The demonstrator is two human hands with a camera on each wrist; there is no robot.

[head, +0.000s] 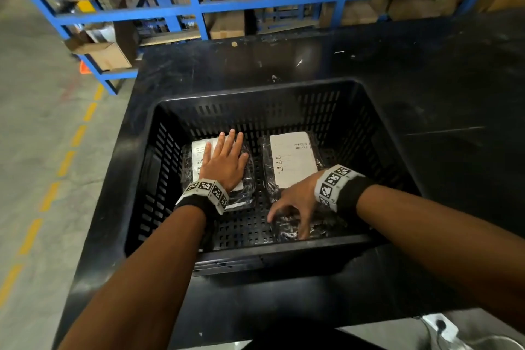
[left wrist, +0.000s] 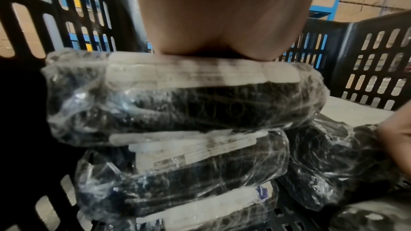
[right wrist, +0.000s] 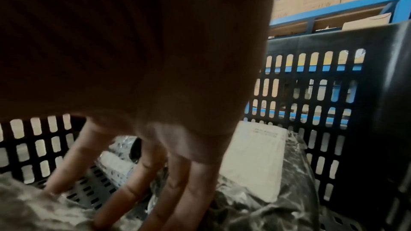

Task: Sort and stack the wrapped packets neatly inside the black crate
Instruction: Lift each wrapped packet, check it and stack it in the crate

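Nearest you, at about 5 o'clock on the crate floor, your right hand (head: 295, 207) reaches down with fingers spread and bent over a loose wrapped packet (head: 309, 226). The fingertips touch the film, but your grip there has not closed round anything, so it reads as released. That reach looks like the start of a pick-up, with this packet apparently the one still unsorted.

Further in, at 10 o'clock, your left hand (head: 225, 162) lies flat, fingers straight, pressing down on the left stack (left wrist: 184, 94). The left wrist view shows at least three packets piled there with white labels up. Pressing flat probably squeezes the soft bundles level and stops the slippery film from sliding, so that grip is also released.

At 1 o'clock a second pile (head: 292, 159) sits just beside the first, label up, close to the far wall.

The black crate (head: 255, 256) has slotted walls and a perforated floor. It rests on a scuffed black bench (head: 426, 79). Beyond stand blue racking (head: 199, 6) loaded with cardboard boxes, and a concrete floor with a dashed yellow line at 9 o'clock.
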